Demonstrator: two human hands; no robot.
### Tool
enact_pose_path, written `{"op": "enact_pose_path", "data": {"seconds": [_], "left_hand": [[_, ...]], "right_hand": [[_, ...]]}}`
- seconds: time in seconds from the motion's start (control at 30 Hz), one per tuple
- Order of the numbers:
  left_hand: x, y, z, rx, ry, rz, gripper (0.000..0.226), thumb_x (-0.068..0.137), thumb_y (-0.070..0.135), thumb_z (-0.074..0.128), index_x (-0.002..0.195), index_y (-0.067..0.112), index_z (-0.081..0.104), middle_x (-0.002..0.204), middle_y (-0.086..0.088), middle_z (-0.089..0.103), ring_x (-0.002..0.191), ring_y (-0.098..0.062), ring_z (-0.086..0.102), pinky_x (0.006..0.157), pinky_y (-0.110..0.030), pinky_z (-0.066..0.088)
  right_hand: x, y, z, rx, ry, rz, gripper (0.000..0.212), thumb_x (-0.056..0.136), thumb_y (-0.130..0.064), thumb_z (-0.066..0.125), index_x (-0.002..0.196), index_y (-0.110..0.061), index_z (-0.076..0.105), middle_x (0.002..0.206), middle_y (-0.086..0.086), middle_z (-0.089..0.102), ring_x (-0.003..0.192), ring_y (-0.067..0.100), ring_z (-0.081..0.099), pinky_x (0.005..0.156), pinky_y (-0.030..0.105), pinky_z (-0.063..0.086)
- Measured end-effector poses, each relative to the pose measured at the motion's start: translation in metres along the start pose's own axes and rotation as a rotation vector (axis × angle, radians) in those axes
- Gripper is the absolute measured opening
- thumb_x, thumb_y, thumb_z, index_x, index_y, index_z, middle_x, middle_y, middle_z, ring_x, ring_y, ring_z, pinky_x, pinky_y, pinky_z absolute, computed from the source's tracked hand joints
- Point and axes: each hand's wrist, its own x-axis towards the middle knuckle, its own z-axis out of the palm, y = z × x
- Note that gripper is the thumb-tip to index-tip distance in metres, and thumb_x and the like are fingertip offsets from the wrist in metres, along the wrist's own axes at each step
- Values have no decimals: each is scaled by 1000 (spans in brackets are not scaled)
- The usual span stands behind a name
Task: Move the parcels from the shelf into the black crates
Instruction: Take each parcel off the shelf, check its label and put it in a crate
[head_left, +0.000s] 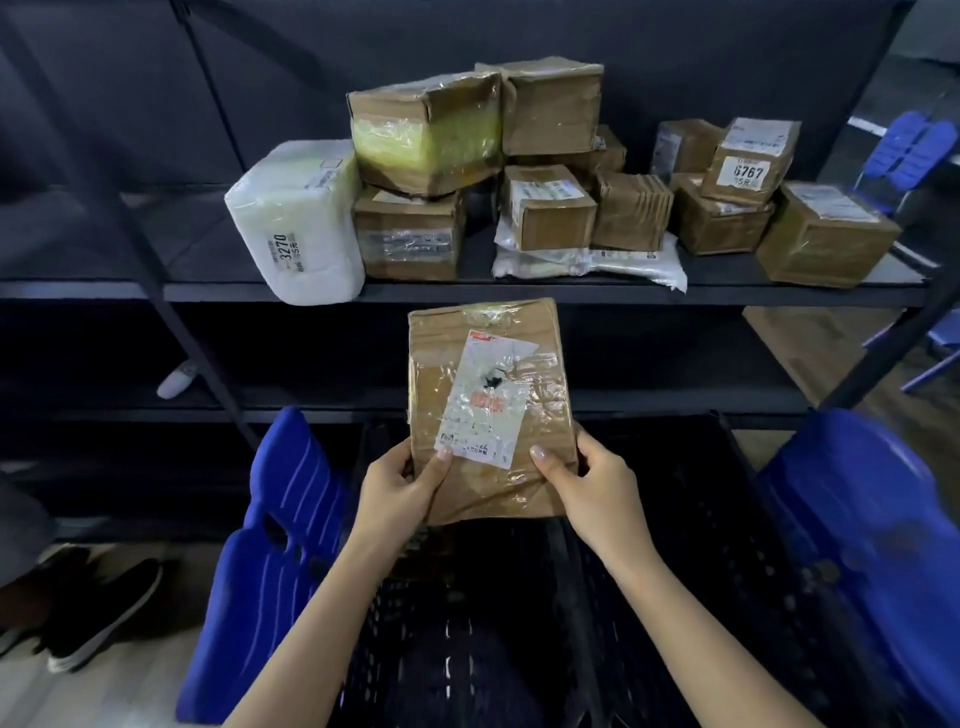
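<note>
Flat brown parcel (491, 410) is off the shelf (467, 292), label up, held over the black crate (727, 519). Left hand (400, 491) and right hand (589, 491) each pinch a near corner, thumbs on the taped top. The other fingers are under it, unseen. I read the two-corner hold as keeping it level for lowering flat. The crate sits close before the shelf, between blue chairs (280, 519), so I judge carries are short. Stacked parcels (550, 208) wait above.

"3270" in bold black digits on white wrapped parcel (296, 208). "6767" likewise on small brown box (756, 161). Print on held parcel (488, 405) too blurred to read.
</note>
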Motion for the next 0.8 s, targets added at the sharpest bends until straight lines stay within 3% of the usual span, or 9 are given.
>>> {"op": "enact_pose_path", "data": {"seconds": [0.07, 0.17, 0.33, 0.43, 0.6, 0.7, 0.8], "left_hand": [[8, -16, -5, 62, -25, -29, 8, 89, 29, 65, 88, 36, 68, 85, 11, 75, 81, -6, 71, 66, -22, 56], [12, -46, -14, 175, -55, -75, 2, 88, 30, 66, 89, 29, 67, 87, 3, 74, 83, -14, 69, 73, -33, 57], [-7, -101, -31, 225, -124, -209, 6, 85, 31, 68, 90, 31, 65, 80, 12, 74, 79, -3, 69, 62, -15, 52], [-21, -136, -41, 296, -139, -314, 7, 86, 25, 69, 85, 25, 63, 78, 6, 73, 77, -8, 69, 68, -24, 56], [-40, -183, -51, 410, -145, -467, 18, 86, 22, 69, 75, 22, 55, 73, 7, 63, 68, -5, 59, 61, -17, 45], [-44, -198, -52, 449, -170, -515, 13, 88, 25, 67, 93, 15, 61, 88, 2, 68, 84, -14, 64, 83, -31, 52], [-49, -214, -50, 496, -155, -581, 37, 89, 30, 64, 118, 8, 57, 115, -9, 65, 112, -27, 59, 97, -34, 45]], "right_hand": [[-2, 12, 14, -13, 17, 37, 26, 86, -40, 65, 111, -36, 63, 89, -21, 70, 83, -9, 64, 66, 4, 45], [-10, 34, 33, -42, 16, 104, 28, 86, -38, 66, 113, -30, 64, 92, -17, 71, 88, -5, 64, 72, 9, 45], [-38, 74, 68, -46, -78, 248, 44, 86, -38, 65, 127, -26, 57, 106, -17, 69, 101, -3, 63, 87, 18, 50], [-54, 101, 89, -104, -182, 342, 57, 87, -44, 63, 137, -19, 49, 119, -10, 66, 110, 4, 60, 98, 30, 48], [-74, 133, 118, -191, -306, 481, 78, 88, -49, 59, 148, -9, 29, 148, 3, 42, 136, 16, 39, 109, 25, 32], [-79, 146, 129, -198, -336, 539, 81, 88, -48, 59, 149, -7, 24, 151, 7, 36, 139, 19, 35, 110, 28, 30], [-84, 163, 139, -219, -367, 562, 79, 89, -46, 60, 149, -7, 26, 150, 6, 37, 138, 19, 36, 109, 28, 31]]}}
